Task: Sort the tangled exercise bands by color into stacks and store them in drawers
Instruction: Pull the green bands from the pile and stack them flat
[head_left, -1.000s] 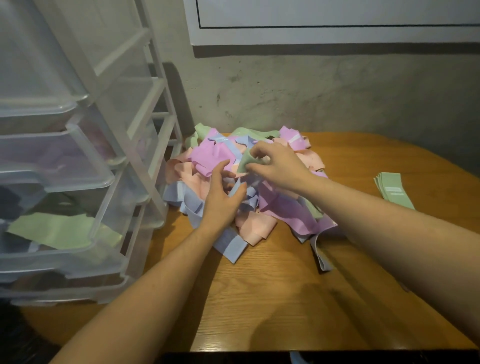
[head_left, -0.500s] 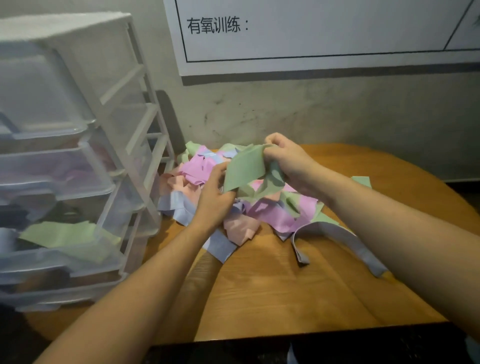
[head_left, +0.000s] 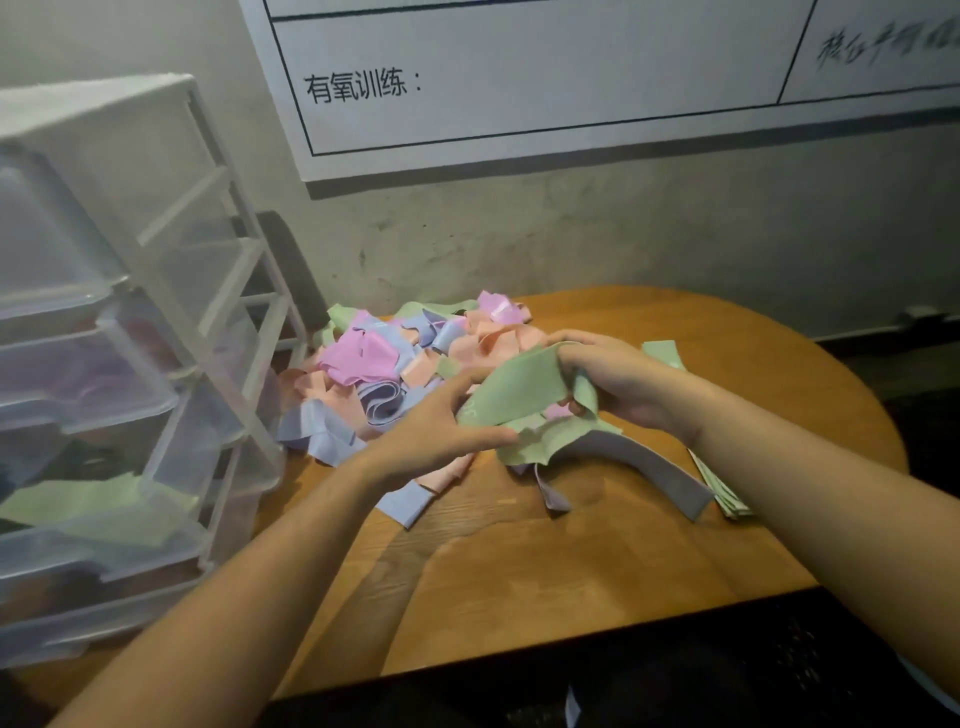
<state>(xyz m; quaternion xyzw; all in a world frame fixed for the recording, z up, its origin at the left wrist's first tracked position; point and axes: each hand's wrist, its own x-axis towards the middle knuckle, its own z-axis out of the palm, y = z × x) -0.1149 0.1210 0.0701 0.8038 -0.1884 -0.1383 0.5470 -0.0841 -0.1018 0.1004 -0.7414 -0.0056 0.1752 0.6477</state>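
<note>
Green band (head_left: 519, 387), drawn clear of the tangled pile (head_left: 410, 358) since a moment ago, now stretches between left hand (head_left: 441, 431) and right hand (head_left: 618, 384), fingers pinching each end above the desk (head_left: 545, 561); ready for the green stack (head_left: 722, 493).

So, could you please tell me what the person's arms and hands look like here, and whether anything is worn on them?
Both forearms are bare as far as the picture shows, with no sleeves in view. The left hand and the right hand are bare too: no gloves, and no rings, watch, bracelets or markings that I can see. The nails, where they show, look short and plain, though the dim light leaves this uncertain.
</note>
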